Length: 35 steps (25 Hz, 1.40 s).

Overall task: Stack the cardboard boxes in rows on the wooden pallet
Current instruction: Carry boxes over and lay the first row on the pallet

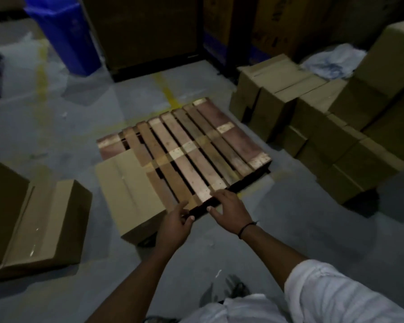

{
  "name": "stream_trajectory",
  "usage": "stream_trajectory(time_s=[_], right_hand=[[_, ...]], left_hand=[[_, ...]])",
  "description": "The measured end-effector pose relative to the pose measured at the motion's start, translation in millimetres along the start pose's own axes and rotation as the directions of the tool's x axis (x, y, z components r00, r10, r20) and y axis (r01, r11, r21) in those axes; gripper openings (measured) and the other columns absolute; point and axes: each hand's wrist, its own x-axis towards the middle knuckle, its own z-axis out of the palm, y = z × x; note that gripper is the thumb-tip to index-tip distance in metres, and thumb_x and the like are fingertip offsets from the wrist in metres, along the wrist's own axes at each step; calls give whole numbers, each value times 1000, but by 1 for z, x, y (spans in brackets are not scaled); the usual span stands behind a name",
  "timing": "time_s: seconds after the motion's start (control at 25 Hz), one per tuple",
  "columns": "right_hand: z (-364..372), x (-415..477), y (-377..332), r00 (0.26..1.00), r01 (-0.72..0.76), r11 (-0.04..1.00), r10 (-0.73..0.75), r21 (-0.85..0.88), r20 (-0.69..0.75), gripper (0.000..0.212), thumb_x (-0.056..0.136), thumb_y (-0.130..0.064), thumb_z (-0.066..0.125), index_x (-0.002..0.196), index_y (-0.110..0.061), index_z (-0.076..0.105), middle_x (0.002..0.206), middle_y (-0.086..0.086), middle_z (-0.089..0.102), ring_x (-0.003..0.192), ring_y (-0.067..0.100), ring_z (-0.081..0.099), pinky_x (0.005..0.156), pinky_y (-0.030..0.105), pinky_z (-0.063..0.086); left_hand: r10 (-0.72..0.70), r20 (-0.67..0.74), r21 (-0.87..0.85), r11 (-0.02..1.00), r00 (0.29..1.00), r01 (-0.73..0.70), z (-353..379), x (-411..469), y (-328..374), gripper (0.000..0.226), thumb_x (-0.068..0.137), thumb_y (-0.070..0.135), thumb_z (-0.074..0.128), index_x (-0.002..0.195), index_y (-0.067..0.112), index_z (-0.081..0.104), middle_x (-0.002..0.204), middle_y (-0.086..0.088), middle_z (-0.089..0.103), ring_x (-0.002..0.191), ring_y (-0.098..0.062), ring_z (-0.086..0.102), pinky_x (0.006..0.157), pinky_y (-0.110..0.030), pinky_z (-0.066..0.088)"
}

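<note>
Floor: grey concrete floor (75, 127), dimly lit, with worn yellow lines; storage room with tall dark cartons along the far wall.
Pallet: one wooden pallet (196, 145) lying flat on the floor, its near edge right at both hands' fingertips.
Box on pallet: one cardboard box (128, 192) on the pallet's near left corner, just left of the left hand.
Other boxes: two floor boxes (40, 224) well left of the left hand; a box stack (324, 127) far right beyond the right hand, too many and too dark to count.
Bin: one blue bin (65, 33), far ahead and left.
Left hand (175, 227): fingers loosely spread, holding nothing, beside the box's corner.
Right hand (231, 213): spread wide, empty, fingertips at the pallet's edge; dark wristband (246, 228).
</note>
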Motion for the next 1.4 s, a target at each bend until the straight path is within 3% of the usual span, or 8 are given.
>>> stream_trajectory(time_s=[0.16, 0.28, 0.56, 0.88, 1.12, 1.4], right_hand=[[-87, -16, 82, 988, -104, 994, 102, -17, -115, 66, 87, -60, 44, 141, -23, 54, 145, 2, 50, 134, 23, 44, 107, 43, 41], [-139, -21, 136, 948, -209, 978, 206, 11, -244, 59, 91, -57, 50, 140, -24, 55, 141, 2, 52, 131, 23, 46, 108, 41, 40], [-229, 6, 226, 746, -375, 904, 426, 204, -512, 46, 92, -40, 65, 134, -20, 60, 134, 1, 56, 124, 24, 51, 106, 40, 44], [-325, 99, 312, 546, -479, 823, 551, 305, -630, 46, 95, -45, 60, 137, -25, 55, 142, -3, 49, 129, 22, 46, 104, 42, 44], [-390, 161, 345, 384, -483, 790, 579, 378, -719, 45, 96, -44, 60, 136, -23, 57, 139, -1, 52, 130, 20, 44, 104, 37, 42], [-452, 170, 406, 229, -545, 714, 630, 438, -742, 44, 95, -41, 63, 134, -21, 58, 142, 0, 51, 132, 20, 45, 102, 32, 39]], left_hand=[[136, 97, -60, 990, 986, -131, 68, 38, 100, 56, 97, 44, 62, 149, 28, 46, 129, 2, 67, 108, -12, 68, 86, -34, 56], [220, 168, -57, 975, 961, -213, 105, 64, 160, 56, 97, 47, 61, 148, 28, 47, 129, 6, 67, 111, -10, 67, 87, -28, 53], [359, 290, -26, 930, 887, -367, 159, 148, 256, 53, 96, 50, 58, 146, 35, 48, 126, 12, 66, 104, -5, 65, 86, -32, 55], [505, 396, -147, 859, 767, -490, 228, 305, 363, 51, 89, 59, 56, 137, 44, 50, 122, 15, 66, 96, 0, 66, 83, -38, 60], [611, 490, -163, 765, 622, -623, 267, 398, 447, 48, 97, 44, 62, 142, 34, 51, 124, 14, 65, 100, 3, 61, 79, -20, 52], [676, 534, -231, 694, 507, -682, 328, 450, 546, 43, 97, 40, 62, 139, 35, 52, 125, 14, 64, 95, 7, 57, 80, -19, 52]])
